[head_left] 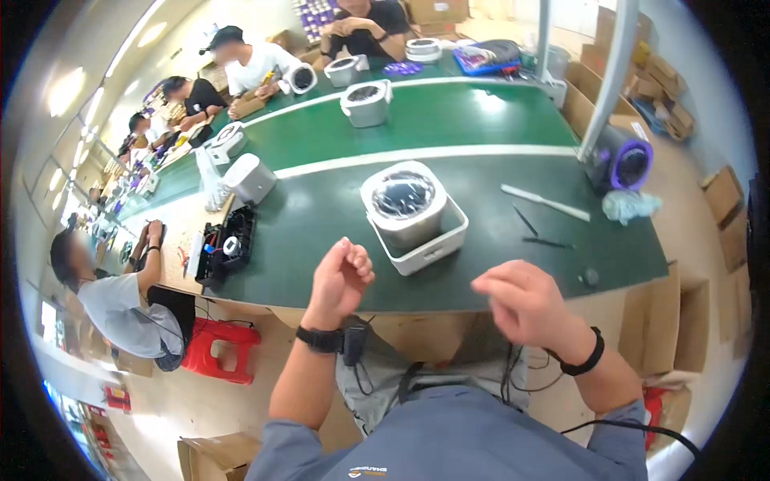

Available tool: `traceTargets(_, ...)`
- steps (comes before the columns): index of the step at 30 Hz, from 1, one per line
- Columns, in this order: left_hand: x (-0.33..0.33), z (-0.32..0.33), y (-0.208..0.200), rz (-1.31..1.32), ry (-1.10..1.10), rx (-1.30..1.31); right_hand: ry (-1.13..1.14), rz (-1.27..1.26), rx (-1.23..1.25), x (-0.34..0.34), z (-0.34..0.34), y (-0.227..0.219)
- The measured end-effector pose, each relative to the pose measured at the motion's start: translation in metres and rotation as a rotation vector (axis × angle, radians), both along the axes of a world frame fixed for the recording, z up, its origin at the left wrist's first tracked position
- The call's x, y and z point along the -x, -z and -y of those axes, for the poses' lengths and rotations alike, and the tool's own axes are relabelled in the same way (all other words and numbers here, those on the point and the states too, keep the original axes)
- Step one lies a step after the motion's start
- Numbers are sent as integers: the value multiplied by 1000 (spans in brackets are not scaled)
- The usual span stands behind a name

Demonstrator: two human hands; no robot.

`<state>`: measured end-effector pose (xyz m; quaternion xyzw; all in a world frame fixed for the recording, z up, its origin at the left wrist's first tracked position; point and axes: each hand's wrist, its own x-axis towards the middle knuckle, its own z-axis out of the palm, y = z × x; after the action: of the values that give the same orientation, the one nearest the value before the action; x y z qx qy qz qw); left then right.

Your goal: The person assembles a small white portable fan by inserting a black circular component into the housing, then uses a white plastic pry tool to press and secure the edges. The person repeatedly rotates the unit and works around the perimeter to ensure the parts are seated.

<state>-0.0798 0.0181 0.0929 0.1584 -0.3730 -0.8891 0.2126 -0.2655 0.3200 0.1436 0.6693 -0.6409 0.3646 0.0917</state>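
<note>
On the green worktable in front of me stands a pale grey speaker-like device (416, 224) with a round dark top under clear film. A white handle-like frame (433, 256) surrounds its near and right sides. My left hand (343, 276) is raised near the table's front edge, left of the frame's near corner, its fingers curled in and nothing visible in them. To the right of the frame hovers my right hand (523, 302), fingers bent and pressed together, slightly blurred, with no object showing. Neither hand touches the device or the frame.
On the right lie a white spatula-like tool (545, 201), thin dark tools (548, 243), a crumpled plastic bag (631, 206) and a purple-rimmed cylinder (632, 164). A black parts tray (228, 244) and another pale device (249, 179) stand left. Co-workers sit beyond, beside a green conveyor (465, 116).
</note>
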Motion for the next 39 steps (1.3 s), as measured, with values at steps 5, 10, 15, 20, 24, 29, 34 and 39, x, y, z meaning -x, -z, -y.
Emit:
traceTargets(5,29,9,33,486,-181,701,309,112,-175,45,-7,97)
traceTargets(10,71,3,43,536,-220,1112,394,230,-220,46,8,106)
traceTargets(15,70,-14,46,200,-183,781,426,344,-153,47,6,111)
traceTargets(20,54,-36,47,159,-146,718,308,480,-57,34,41,74)
traceTargets(24,51,-35,51,96,-103,669,255,469,34,37,82,46)
traceTargets(29,53,-33,54,68,-91,632,324,350,-48,47,124,35)
traceTargets(34,52,-33,54,77,-86,633,290,313,-52,53,135,35)
traceTargets(39,52,-33,47,92,-69,624,282,319,-107,56,137,31)
